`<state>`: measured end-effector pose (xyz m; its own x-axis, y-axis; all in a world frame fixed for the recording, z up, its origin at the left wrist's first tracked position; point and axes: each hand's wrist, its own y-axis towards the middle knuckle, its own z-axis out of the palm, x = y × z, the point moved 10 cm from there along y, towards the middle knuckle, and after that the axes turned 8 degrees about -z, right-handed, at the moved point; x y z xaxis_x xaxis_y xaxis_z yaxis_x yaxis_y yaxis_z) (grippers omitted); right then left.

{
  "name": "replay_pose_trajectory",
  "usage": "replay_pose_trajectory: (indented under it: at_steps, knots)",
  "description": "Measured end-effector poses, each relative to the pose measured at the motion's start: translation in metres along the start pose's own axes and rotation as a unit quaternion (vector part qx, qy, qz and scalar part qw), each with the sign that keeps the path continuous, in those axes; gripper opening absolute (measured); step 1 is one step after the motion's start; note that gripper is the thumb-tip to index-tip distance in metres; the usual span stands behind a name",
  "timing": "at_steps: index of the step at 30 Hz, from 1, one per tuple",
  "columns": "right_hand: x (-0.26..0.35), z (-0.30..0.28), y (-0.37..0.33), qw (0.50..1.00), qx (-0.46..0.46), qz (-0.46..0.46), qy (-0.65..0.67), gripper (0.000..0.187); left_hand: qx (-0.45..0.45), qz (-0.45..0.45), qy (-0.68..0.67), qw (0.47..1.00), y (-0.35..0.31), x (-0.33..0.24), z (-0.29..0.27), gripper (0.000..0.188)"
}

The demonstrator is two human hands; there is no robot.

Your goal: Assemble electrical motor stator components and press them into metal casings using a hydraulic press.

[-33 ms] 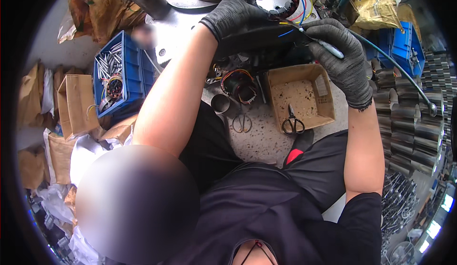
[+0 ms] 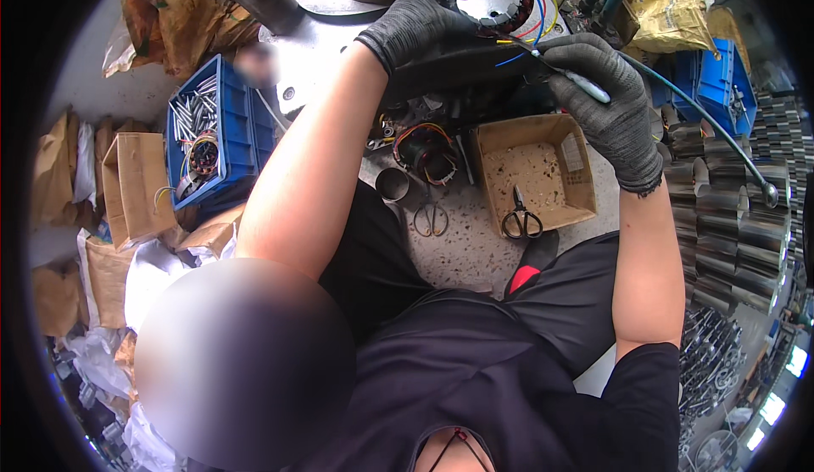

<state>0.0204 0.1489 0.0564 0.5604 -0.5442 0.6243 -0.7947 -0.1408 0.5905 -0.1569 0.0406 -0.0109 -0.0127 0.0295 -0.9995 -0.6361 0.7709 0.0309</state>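
A motor stator (image 2: pixel 490 2) with a bright metal disc in its middle and red, blue and yellow lead wires stands on the metal bench at the top. My left hand (image 2: pixel 417 21), in a dark grey glove, grips its left rim; some fingertips are hidden behind it or cut off by the picture's edge. Below the stator's right side, my gloved right hand (image 2: pixel 609 95) is closed round a slim tool with a pale handle (image 2: pixel 587 87). The tool's thin dark end points left toward the wires; its exact kind does not show. A loose blue wire end (image 2: pixel 509 58) lies beside it.
An open cardboard box (image 2: pixel 543 154) stands on the floor, black-handled scissors (image 2: pixel 521 218) at its near edge. Left of it are another wound stator (image 2: pixel 428 154) and a metal ring (image 2: pixel 393 185). A blue crate (image 2: pixel 225 133) holds metal shafts. Stacked metal cores (image 2: pixel 729 209) flank the right.
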Motion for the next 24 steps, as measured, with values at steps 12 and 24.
replay_pose_trajectory:
  at_steps: [12, 24]
  knots:
    - [-0.023, -0.010, -0.007, 0.973, -0.131, 0.141, 0.127, 0.015, 0.011, 0.010, 0.006, 1.000, 0.002, 0.000, 0.003, 0.119]
    - [-0.049, -0.014, 0.011, 0.969, -0.203, 0.093, -0.103, 0.017, 0.140, -0.124, -0.288, 0.939, -0.012, 0.000, 0.066, 0.045]
